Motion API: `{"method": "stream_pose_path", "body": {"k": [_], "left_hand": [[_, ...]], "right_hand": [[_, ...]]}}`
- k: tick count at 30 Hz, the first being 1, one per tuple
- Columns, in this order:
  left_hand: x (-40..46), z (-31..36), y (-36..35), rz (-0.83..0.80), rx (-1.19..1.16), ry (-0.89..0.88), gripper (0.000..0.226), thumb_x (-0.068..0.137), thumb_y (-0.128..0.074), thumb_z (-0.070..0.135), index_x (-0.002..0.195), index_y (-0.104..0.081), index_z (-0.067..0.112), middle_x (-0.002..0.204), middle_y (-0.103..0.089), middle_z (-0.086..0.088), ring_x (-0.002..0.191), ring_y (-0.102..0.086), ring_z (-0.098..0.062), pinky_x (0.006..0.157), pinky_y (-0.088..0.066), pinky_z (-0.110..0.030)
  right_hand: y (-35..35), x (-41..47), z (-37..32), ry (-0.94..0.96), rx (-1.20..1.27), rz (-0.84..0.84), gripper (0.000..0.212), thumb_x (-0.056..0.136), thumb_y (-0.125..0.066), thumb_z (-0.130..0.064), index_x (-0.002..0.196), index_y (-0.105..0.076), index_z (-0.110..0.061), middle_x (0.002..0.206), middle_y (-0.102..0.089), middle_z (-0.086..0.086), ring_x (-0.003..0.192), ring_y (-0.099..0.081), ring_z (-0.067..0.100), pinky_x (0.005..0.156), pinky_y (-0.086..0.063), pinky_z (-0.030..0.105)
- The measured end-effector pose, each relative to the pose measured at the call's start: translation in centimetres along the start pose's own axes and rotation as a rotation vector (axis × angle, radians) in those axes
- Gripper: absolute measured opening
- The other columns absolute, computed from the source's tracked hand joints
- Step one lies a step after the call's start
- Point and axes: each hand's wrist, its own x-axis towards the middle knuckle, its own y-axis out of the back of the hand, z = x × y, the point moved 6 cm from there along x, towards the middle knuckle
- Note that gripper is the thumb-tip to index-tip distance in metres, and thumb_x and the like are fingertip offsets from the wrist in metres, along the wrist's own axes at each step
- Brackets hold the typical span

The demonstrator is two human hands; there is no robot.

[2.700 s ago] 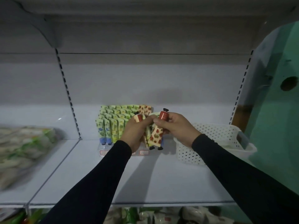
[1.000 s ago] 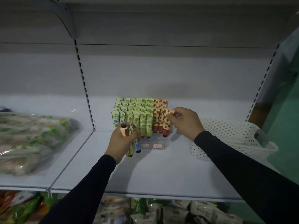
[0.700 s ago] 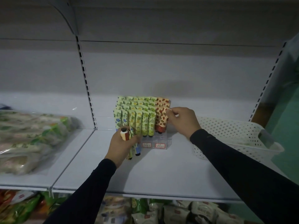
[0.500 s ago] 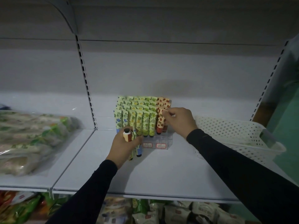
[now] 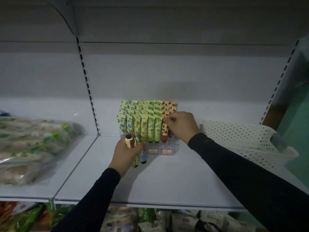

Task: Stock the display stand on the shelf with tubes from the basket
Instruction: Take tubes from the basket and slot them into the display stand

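A clear tiered display stand (image 5: 173,148) sits mid-shelf, packed with rows of green, yellow and blue-patterned tubes (image 5: 143,124) and red strawberry tubes at its right. My right hand (image 5: 181,126) pinches the crimped top of a strawberry tube (image 5: 164,131) standing in the front row. My left hand (image 5: 127,150) is closed around a bunch of several tubes (image 5: 138,154) just in front of the stand's left side, one red cap pointing up. The white perforated basket (image 5: 242,136) stands to the right on the shelf.
Bagged goods in clear wrap (image 5: 31,144) lie on the neighbouring shelf section to the left. Slotted uprights (image 5: 87,87) frame the bay. More packets (image 5: 150,220) fill the shelf below. A green wall (image 5: 301,128) is at the far right.
My right hand carried a strawberry tube from in front of me to the stand and lowered it into the front-row slot on the right. My left hand stayed low with its bunch.
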Motion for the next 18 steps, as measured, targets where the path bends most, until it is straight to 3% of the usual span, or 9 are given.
{"method": "stream_pose_path", "body": {"k": [3, 7, 13, 18], "left_hand": [[0.01, -0.07, -0.01, 0.003, -0.016, 0.007, 0.017, 0.084, -0.075, 0.009, 0.094, -0.063, 0.016, 0.091, -0.076, -0.008, 0.088, -0.072, -0.029, 0.087, -0.057, -0.048], [0.13, -0.25, 0.0, -0.001, -0.025, 0.013, 0.019, 0.084, -0.076, 0.01, 0.099, -0.064, 0.013, 0.091, -0.076, -0.008, 0.088, -0.072, -0.031, 0.088, -0.056, -0.052], [0.2, -0.14, -0.14, -0.001, 0.0, -0.005, 0.017, 0.085, -0.074, 0.01, 0.098, -0.063, 0.01, 0.09, -0.074, -0.01, 0.088, -0.07, -0.033, 0.087, -0.056, -0.049], [0.25, -0.09, -0.19, -0.004, 0.013, -0.012, 0.018, 0.085, -0.075, 0.011, 0.097, -0.062, 0.008, 0.091, -0.074, -0.013, 0.088, -0.07, -0.034, 0.086, -0.056, -0.049]], "right_hand": [[-0.15, 0.04, -0.24, 0.024, -0.062, -0.019, 0.04, 0.097, -0.052, -0.028, 0.072, -0.068, -0.002, 0.067, -0.066, 0.011, 0.067, -0.06, 0.025, 0.063, -0.041, 0.029], [0.03, 0.14, -0.09, 0.016, -0.022, 0.001, 0.03, 0.094, -0.057, -0.025, 0.081, -0.073, -0.003, 0.077, -0.072, 0.011, 0.075, -0.066, 0.024, 0.074, -0.051, 0.031], [0.09, 0.4, 0.0, 0.0, -0.038, -0.02, 0.03, 0.094, -0.058, -0.024, 0.079, -0.074, -0.003, 0.078, -0.072, 0.01, 0.077, -0.066, 0.022, 0.075, -0.048, 0.025], [-0.03, 0.67, 0.02, 0.003, -0.057, -0.048, 0.035, 0.094, -0.057, -0.025, 0.073, -0.071, -0.001, 0.071, -0.068, 0.011, 0.07, -0.062, 0.023, 0.063, -0.04, 0.022]]}}
